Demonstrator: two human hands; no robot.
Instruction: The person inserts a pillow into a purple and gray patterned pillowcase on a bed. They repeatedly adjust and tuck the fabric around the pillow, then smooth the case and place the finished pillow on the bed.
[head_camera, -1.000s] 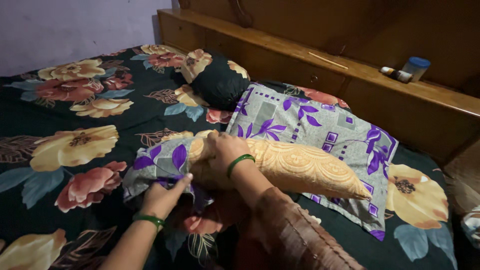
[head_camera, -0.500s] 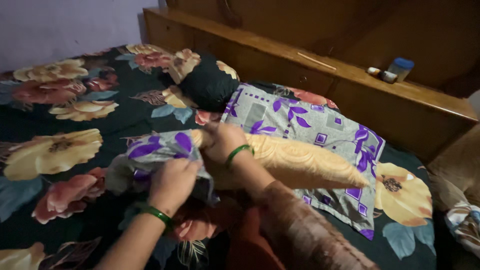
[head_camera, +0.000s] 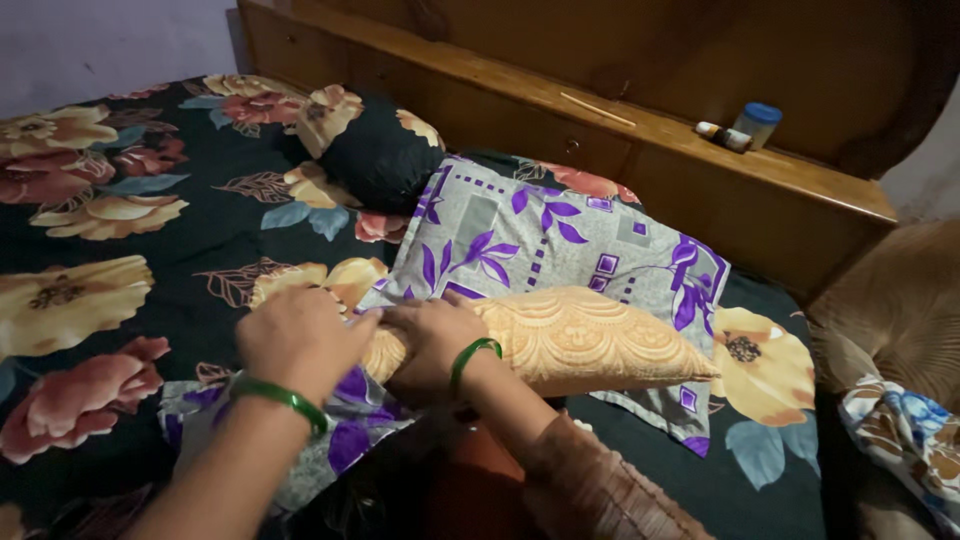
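Two hands work a cover at the end of a pillow on a bed.

The left hand (head_camera: 300, 335) grips the grey-purple cover (head_camera: 345, 440), bunched under the wrist. Just right, touching it, the right hand (head_camera: 432, 338) clasps the end of the orange pillow (head_camera: 590, 340), which stretches rightward over a second covered pillow (head_camera: 560, 235); its fingertips seem tucked beneath.

Dim room — pale wall (head_camera: 90, 40), wooden headboard shelf (head_camera: 640, 125), bed (head_camera: 150, 260) in black floral sheet.
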